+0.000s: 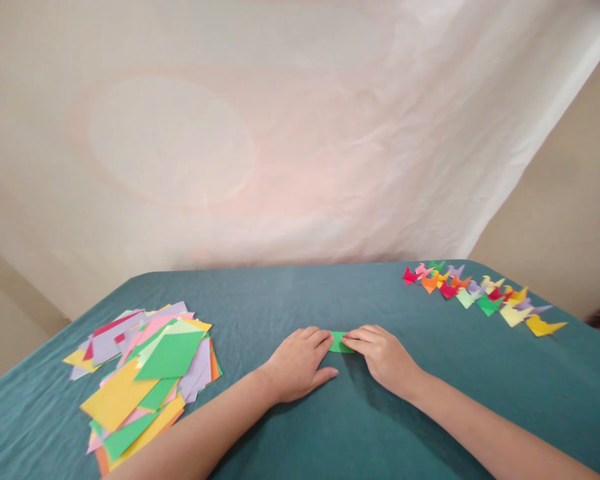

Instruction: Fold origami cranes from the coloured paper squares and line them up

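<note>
A small folded green paper (339, 342) lies on the teal tablecloth (280, 293) in front of me. My left hand (300, 363) rests on the cloth with its fingertips pressed on the paper's left end. My right hand (383, 357) lies opposite, its fingers held together and pressing down on the paper's right end. Most of the paper is hidden under the fingers.
A loose pile of coloured paper squares (145, 373) lies at the front left. A row of several small folded paper figures (480, 290) in mixed colours sits at the back right. A pale sheet (280, 133) hangs behind the table.
</note>
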`<action>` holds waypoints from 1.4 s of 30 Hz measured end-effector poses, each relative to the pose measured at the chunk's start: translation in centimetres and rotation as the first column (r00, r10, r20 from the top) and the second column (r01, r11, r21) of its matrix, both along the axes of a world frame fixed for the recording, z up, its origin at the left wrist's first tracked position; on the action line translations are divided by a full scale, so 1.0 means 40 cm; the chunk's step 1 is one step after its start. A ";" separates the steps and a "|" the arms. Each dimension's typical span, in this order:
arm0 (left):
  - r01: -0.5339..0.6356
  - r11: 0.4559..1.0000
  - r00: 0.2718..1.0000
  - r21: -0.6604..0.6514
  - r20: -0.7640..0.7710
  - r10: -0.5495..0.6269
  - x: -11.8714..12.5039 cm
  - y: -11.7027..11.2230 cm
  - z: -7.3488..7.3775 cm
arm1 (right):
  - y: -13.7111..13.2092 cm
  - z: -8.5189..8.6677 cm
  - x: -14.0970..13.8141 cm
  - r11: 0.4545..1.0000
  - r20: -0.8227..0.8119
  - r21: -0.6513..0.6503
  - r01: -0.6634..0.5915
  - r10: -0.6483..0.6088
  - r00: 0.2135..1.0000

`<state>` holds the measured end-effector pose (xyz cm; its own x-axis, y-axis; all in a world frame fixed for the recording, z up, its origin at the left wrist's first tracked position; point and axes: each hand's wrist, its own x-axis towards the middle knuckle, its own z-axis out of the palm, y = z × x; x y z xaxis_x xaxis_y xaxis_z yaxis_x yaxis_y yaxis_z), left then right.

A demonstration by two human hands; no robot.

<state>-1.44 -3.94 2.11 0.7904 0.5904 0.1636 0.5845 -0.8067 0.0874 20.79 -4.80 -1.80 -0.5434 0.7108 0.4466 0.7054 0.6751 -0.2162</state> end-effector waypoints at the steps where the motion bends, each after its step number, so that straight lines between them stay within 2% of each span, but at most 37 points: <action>1: 0.004 1.000 1.000 0.000 0.002 -0.004 0.000 0.000 0.000 | -0.001 0.003 -0.001 1.000 0.015 -0.005 0.001 -0.001 1.000; 10: 0.093 0.995 0.996 0.021 -0.013 -0.093 -0.010 -0.002 0.013 | -0.007 0.016 -0.001 1.000 0.096 0.018 -0.007 0.005 0.995; 18: 0.101 0.993 0.993 0.058 -0.060 -0.098 -0.016 0.006 0.020 | -0.026 0.046 -0.025 0.997 0.323 0.075 -0.003 -0.021 0.946; 29: 0.037 0.991 0.984 0.126 -0.176 -0.015 -0.026 0.001 0.059 | -0.022 0.034 -0.029 0.995 0.338 0.100 0.007 -0.041 0.940; 42: -0.021 0.999 0.983 0.041 -0.182 0.028 -0.031 -0.003 0.070 | -0.020 0.043 -0.016 0.999 0.307 -0.050 0.011 0.005 0.952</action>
<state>-2.69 -4.06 4.93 0.7941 0.6064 0.0413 0.6078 -0.7923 -0.0531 20.16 -5.61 -0.09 -0.6465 0.7297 0.2224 0.7449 0.6668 -0.0227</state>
